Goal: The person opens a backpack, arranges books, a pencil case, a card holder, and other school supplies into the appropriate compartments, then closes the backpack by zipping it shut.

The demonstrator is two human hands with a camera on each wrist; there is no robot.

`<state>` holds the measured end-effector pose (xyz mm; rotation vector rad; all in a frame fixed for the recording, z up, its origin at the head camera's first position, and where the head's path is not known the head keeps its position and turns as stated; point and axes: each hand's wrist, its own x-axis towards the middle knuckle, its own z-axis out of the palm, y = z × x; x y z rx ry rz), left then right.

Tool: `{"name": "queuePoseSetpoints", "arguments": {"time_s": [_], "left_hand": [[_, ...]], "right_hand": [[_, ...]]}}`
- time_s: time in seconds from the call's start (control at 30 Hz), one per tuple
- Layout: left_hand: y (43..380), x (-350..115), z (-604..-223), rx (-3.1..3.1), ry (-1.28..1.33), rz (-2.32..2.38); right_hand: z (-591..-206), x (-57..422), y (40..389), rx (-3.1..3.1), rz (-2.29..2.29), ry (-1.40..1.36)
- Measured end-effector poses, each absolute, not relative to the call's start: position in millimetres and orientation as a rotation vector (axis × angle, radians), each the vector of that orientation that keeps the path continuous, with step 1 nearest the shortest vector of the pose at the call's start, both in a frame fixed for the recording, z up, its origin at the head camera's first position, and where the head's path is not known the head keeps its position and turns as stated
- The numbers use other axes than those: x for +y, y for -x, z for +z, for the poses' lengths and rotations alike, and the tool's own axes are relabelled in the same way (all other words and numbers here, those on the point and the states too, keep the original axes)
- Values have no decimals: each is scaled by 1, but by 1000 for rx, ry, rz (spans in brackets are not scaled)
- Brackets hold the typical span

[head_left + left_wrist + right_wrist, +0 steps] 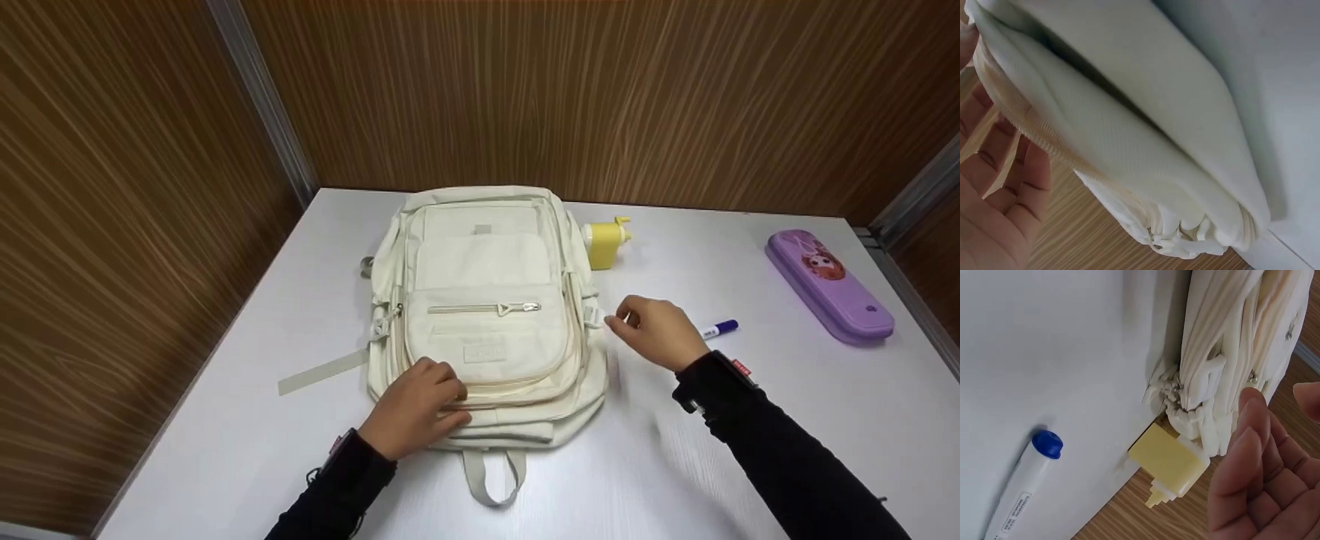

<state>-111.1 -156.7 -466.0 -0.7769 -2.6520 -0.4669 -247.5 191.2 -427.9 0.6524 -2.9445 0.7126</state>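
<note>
A cream backpack [491, 262] lies front side up on the table, its top loop handle [495, 487] toward me. My left hand [420, 405] is at the backpack's near edge, fingers loosely bent over the front pocket's zipper. In the left wrist view the thumb [967, 42] touches the zipper edge, and the fingers [999, 157] are spread below it. To the right, my right hand [656, 330] hovers with loosely bent fingers close beside the white side buckle [594, 316]. Nothing shows between its thumb and fingers in the right wrist view.
A yellow pencil sharpener with a crank [604, 244] stands against the backpack's far right side. A blue-capped marker [721, 328] lies behind the right hand. Farther right is a purple pencil case [829, 285]. A loose strap [322, 373] stretches left; wood-grain panels [525, 97] border the table.
</note>
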Motion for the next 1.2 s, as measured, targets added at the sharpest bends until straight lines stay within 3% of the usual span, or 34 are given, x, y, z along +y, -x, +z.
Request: {"name": "queuePoseSetpoints", "arguments": {"time_s": [0.63, 1.2], "left_hand": [[110, -155, -469, -2633, 780, -477], [113, -152, -471, -2634, 804, -465]], "right_hand": [[-388, 180, 330, -2927, 673, -487], [-417, 158, 372, -3016, 613, -514]]}}
